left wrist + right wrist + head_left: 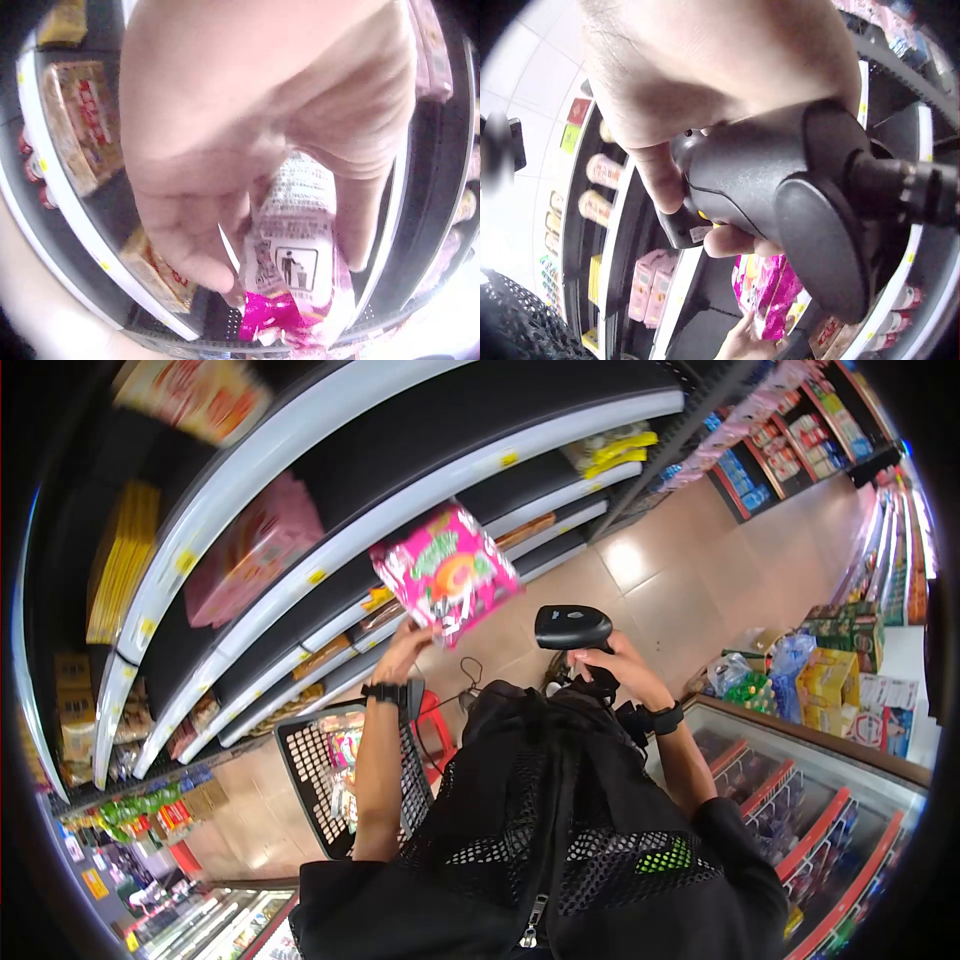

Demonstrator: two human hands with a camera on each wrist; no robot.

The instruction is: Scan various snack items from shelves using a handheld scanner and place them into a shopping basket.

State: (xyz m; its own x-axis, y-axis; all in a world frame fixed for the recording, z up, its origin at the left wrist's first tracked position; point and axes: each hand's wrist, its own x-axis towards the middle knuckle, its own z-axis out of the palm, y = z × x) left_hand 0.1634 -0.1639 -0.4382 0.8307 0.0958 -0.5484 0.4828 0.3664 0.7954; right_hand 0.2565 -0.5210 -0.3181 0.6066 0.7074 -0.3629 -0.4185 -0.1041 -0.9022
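A pink packet with a peach-coloured picture [450,572] is pinched at its lower edge by the left hand [402,657], in front of the shelves. In the left wrist view the thumb and fingers of the left hand [262,112] hold the packet's printed back [300,232]. The right hand [632,672] grips a black handheld scanner [573,627] a little to the right of the packet. Up close in the right wrist view, the right hand's [720,67] fingers wrap round the scanner's black handle [742,172], with the pink packet [769,289] beyond it.
Curved shelves [400,490] with pink boxes [255,550] and yellow packs [125,560] fill the left side. A black basket [305,770] holding packets is below left, by a red stool [432,735]. A glass-topped freezer [800,745] stands at the right, with bags and boxes behind it.
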